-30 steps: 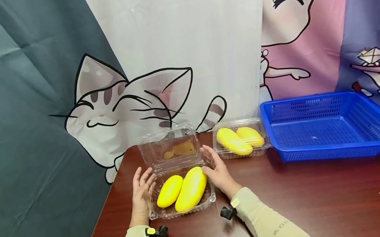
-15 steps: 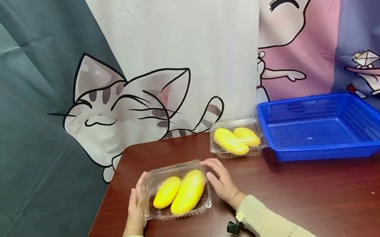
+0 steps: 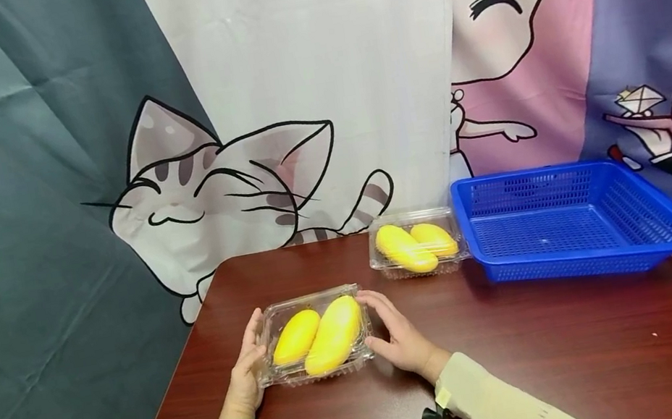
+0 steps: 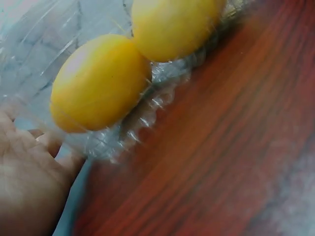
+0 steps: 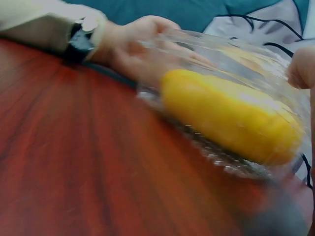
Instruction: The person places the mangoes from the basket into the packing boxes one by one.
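Observation:
Two yellow mangoes (image 3: 332, 334) lie side by side in a clear plastic clamshell box (image 3: 289, 374), its lid down over them. My left hand (image 3: 246, 374) holds the box's left side, fingers along the wall. On the right side my right hand (image 3: 399, 339) grips it, fingers at the back corner and thumb near the front corner. The left wrist view shows the rounded end of the smaller mango (image 4: 101, 83) through the plastic, beside my palm. In the right wrist view, the larger mango (image 5: 226, 115) fills the near side of the box, with my left hand beyond it.
A second lidded clamshell box (image 3: 385, 271) with two mangoes stands at the back of the brown table (image 3: 532, 361). Right of it is a blue perforated plastic basket (image 3: 581, 258), its inside bare. A printed cartoon curtain (image 3: 319, 58) hangs behind the table.
The lid, standing up behind the mangoes a second ago, is now down over them. Both hands have moved from the open rim to the box's sides and hold it there.

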{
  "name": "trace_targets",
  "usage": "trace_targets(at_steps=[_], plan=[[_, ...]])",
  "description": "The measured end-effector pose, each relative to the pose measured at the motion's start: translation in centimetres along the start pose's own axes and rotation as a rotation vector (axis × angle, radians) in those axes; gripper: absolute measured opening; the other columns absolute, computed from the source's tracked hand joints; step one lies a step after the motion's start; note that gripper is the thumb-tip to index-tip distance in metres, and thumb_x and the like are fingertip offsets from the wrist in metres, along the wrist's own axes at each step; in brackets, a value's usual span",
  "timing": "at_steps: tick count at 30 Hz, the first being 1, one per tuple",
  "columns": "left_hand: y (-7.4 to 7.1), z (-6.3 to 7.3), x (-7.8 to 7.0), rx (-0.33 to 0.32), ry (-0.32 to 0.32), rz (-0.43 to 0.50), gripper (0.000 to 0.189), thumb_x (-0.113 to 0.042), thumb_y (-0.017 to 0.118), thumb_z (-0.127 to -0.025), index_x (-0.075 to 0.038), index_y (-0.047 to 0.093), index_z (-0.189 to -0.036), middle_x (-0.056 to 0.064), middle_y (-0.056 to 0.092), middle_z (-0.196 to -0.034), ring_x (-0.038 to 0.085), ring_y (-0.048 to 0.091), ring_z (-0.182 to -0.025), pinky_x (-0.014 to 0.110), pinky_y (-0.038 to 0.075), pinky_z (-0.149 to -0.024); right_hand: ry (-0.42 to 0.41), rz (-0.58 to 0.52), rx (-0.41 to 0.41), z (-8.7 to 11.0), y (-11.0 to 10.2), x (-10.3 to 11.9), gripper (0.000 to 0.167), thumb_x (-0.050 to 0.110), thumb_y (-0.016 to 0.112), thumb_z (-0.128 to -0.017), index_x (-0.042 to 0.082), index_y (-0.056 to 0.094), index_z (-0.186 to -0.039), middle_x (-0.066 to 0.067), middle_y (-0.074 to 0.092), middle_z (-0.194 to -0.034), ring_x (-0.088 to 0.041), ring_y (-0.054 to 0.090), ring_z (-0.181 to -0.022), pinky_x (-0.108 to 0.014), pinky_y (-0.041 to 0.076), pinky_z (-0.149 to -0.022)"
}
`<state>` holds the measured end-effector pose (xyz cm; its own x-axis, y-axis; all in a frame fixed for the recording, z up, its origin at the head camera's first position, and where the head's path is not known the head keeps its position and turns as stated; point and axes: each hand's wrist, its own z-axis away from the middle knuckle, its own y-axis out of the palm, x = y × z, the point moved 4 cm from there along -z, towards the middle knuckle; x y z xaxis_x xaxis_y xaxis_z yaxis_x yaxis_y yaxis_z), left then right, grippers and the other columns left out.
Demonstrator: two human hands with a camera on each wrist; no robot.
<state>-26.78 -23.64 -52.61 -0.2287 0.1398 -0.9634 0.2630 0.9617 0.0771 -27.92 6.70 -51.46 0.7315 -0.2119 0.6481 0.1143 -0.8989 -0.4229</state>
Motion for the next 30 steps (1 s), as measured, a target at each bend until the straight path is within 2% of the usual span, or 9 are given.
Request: trace_targets(at_steps=[3,6,7,11,14,17,23,26,30], plan=[[0.0,-0.2,0.4,-0.083,-0.061,-0.016,0.062,-0.014,0.029,-0.108,-0.01,0.001,-0.163,0.011,0.0,-0.17,0.034,0.0,-0.155,0.043,0.01,-0.123,0.191,0.027,-0.029,0.4,0.2,-0.3,0.071,0.013,0.065,-0.085,0.003,0.038,-0.151,-0.018,0.037,-0.155,-0.031,0.038,-0.143,-0.049,0.033,-0.115],[0.2,-0.6,0.9,-0.171,-0.131,-0.016,0.06,-0.027,0.031,-0.111,-0.014,0.007,-0.164,0.008,0.006,-0.17,0.03,0.003,-0.155,0.055,0.003,-0.121,0.391,0.079,-0.096,0.4,0.7,-1.3,0.058,0.021,0.062,-0.092,0.004,0.047,-0.145,-0.016,0.049,-0.147,-0.033,0.046,-0.137,-0.056,0.038,-0.109],[0.3,-0.8,1.1,-0.196,-0.145,-0.006,0.06,-0.031,0.031,-0.111,-0.015,0.008,-0.164,0.007,0.006,-0.17,0.028,0.003,-0.155,0.054,0.004,-0.122,0.443,0.106,-0.113,0.3,0.9,-1.7,0.052,0.025,0.061,-0.094,0.004,0.052,-0.141,-0.014,0.054,-0.143,-0.033,0.049,-0.135,-0.054,0.039,-0.109],[0.9,-2.3,1.3,-0.239,-0.089,0.115,0.058,-0.029,0.026,-0.112,-0.016,0.004,-0.164,0.006,0.002,-0.17,0.024,-0.002,-0.155,0.049,-0.002,-0.123,0.551,0.211,-0.132,-1.2,1.4,-2.8,0.039,0.034,0.051,-0.102,0.009,0.069,-0.125,-0.011,0.066,-0.131,-0.033,0.051,-0.134,-0.049,0.039,-0.111],[1.2,-3.8,1.5,-0.255,-0.001,0.261,0.062,-0.007,0.02,-0.105,-0.016,0.001,-0.164,0.007,-0.002,-0.17,0.023,-0.007,-0.155,0.047,-0.007,-0.122,0.578,0.258,-0.18,-2.5,1.7,-3.6,0.042,0.034,0.044,-0.104,0.009,0.072,-0.122,-0.009,0.068,-0.129,-0.033,0.049,-0.137,-0.046,0.037,-0.113],[1.3,-5.2,1.9,-0.317,0.043,0.36,0.075,0.006,0.017,-0.093,-0.014,0.002,-0.164,0.009,-0.001,-0.17,0.023,-0.007,-0.155,0.043,-0.006,-0.122,0.59,0.308,-0.216,-3.6,2.0,-4.2,0.045,0.033,0.039,-0.106,0.009,0.073,-0.121,-0.008,0.07,-0.127,-0.031,0.051,-0.135,-0.043,0.037,-0.113],[1.4,-7.0,2.7,-0.477,0.012,0.336,0.068,0.002,0.022,-0.1,-0.012,0.004,-0.164,0.01,0.003,-0.17,0.025,-0.001,-0.155,0.04,-0.001,-0.124,0.569,0.415,-0.212,-4.9,2.7,-5.1,0.052,0.03,0.028,-0.108,0.004,0.07,-0.125,-0.011,0.069,-0.128,-0.035,0.053,-0.132,-0.044,0.035,-0.114],[1.8,-7.4,2.9,-0.507,-0.02,0.338,0.065,-0.002,0.025,-0.104,-0.017,0.004,-0.164,0.008,0.004,-0.17,0.022,0.0,-0.155,0.039,-0.002,-0.124,0.571,0.432,-0.209,-5.2,2.8,-5.4,0.054,0.031,0.026,-0.109,0.002,0.067,-0.129,-0.013,0.067,-0.131,-0.036,0.053,-0.132,-0.047,0.034,-0.114],[2.4,-8.0,3.1,-0.526,-0.007,0.35,0.064,-0.003,0.023,-0.106,-0.022,0.003,-0.164,0.008,0.007,-0.17,0.019,0.002,-0.155,0.036,-0.001,-0.124,0.59,0.43,-0.211,-5.6,2.7,-5.7,0.056,0.032,0.025,-0.109,0.002,0.064,-0.135,-0.013,0.064,-0.135,-0.036,0.051,-0.133,-0.05,0.033,-0.115]])
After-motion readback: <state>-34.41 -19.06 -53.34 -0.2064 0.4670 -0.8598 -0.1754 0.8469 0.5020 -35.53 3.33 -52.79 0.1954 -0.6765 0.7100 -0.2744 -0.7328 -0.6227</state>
